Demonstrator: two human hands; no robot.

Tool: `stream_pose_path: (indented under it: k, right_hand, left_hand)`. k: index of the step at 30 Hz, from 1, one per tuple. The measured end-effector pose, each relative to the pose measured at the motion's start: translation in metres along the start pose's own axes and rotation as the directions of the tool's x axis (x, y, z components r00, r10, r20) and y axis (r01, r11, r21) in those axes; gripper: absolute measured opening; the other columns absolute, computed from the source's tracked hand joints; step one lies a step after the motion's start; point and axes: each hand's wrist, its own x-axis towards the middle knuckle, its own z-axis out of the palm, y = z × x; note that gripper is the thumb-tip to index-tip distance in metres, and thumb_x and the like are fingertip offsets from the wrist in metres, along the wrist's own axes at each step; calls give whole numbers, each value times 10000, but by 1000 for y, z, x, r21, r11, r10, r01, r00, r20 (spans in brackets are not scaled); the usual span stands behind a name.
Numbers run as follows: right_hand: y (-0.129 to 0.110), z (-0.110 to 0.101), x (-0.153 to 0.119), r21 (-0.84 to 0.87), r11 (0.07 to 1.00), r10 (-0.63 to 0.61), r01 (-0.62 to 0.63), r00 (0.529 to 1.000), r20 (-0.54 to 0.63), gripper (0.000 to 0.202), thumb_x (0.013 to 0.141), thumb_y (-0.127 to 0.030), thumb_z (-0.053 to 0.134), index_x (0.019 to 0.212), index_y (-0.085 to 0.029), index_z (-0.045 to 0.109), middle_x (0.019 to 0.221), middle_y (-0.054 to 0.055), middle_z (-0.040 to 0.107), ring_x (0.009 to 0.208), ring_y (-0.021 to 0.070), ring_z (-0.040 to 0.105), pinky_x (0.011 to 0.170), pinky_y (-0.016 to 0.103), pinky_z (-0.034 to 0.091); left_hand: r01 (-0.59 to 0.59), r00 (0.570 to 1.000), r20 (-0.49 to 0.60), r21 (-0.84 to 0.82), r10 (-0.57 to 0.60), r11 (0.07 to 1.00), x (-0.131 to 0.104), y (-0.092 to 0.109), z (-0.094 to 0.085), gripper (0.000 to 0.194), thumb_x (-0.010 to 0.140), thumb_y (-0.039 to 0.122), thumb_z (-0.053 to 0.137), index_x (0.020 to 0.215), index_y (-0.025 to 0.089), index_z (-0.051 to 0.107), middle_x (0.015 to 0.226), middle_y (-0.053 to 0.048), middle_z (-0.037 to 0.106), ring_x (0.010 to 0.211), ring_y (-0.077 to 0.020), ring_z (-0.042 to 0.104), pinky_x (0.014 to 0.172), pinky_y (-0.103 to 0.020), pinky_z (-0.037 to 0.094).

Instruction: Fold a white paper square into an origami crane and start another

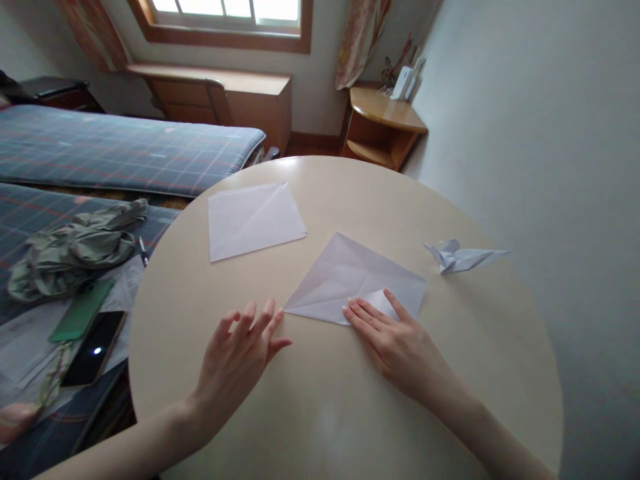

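Observation:
A creased white sheet of paper (345, 270) lies flat on the round cream table (320, 413), one corner pointing away from me and one toward the left. My right hand (393, 333) rests on its near right part, fingers stretched out and covering some of the near edge. Beside the left corner is my left hand (245, 347), its fingers apart and slightly curled, with the index fingertip at or very close to the paper's tip. Nothing is held in it.
More white paper (255, 220) lies at the table's back left. A folded paper crane (463, 257) stands near the right edge. On the left bed are a phone (95, 350), a green case (83, 310), a pen (143, 252) and crumpled grey-green cloth (80, 247). A wall (565, 167) borders the right.

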Motion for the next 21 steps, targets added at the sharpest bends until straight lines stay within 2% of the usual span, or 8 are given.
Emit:
stream_pose_path:
  k: [4,6,9,11,13,16,18,21]
  right_hand:
    - [0,1,0,-9,1000,-2,2,1000,-7,484,782,-48,397,1232,-170,528,1262,58,558,1160,168,521,1109,447,171]
    - [-1,1,0,-11,1000,-6,6,1000,-10,494,777,-46,396,1236,-170,527,1258,62,562,1155,174,526,1107,456,181]
    - [0,1,0,6,1000,-12,13,1000,-25,488,780,-47,391,1233,-159,532,1250,77,566,1150,184,530,1106,473,183]
    - [1,1,1,27,999,-22,23,999,-34,466,788,-55,392,1218,-152,545,1243,87,571,1144,191,535,1105,487,183]
    - [5,0,3,55,997,-48,51,998,-47,434,797,-67,399,1191,-144,564,1224,93,587,1136,195,542,1107,501,174]
    - [12,-2,7,79,991,-100,106,992,-81,388,812,-72,405,1144,-146,591,1176,79,624,1127,191,548,1115,505,168]
    - [16,-3,10,61,992,-106,113,989,-103,362,821,-71,412,1116,-150,606,1144,69,644,1127,191,545,1114,502,188]
    - [22,-2,14,22,993,-112,115,986,-124,329,826,-82,439,1095,-147,617,1112,65,660,1139,205,528,1100,508,236]
  left_hand:
    - [1,1000,-21,5,-1,1000,-3,0,-2,317,944,372,386,1038,193,631,1106,-58,617,948,-230,500,768,-370,366]
    - [2,998,-59,-19,-3,1000,-2,-1,-3,300,944,349,395,956,183,646,1078,-66,626,926,-225,519,750,-365,382]
    - [19,990,-135,-128,-37,992,6,-6,1,290,929,267,426,748,151,621,989,-97,634,904,-216,553,767,-350,424]
    - [-19,990,-139,-231,-14,973,15,-11,8,258,916,195,414,754,128,603,977,-114,627,949,-211,563,841,-341,439]
    - [-170,985,-87,-340,149,925,25,-15,18,238,906,127,363,968,91,590,1120,-128,589,1140,-212,490,957,-345,402]
    - [-385,908,-18,-429,419,817,36,-18,31,405,848,32,345,1233,84,458,1311,-111,486,1294,-196,344,1080,-376,282]
    - [-438,875,-12,-447,484,780,38,-15,35,457,829,32,372,1279,91,423,1345,-116,457,1298,-209,344,1091,-384,265]
    - [-483,854,-51,-445,518,754,36,-4,34,412,857,102,428,1268,128,453,1311,-140,484,1244,-236,420,1055,-403,318]
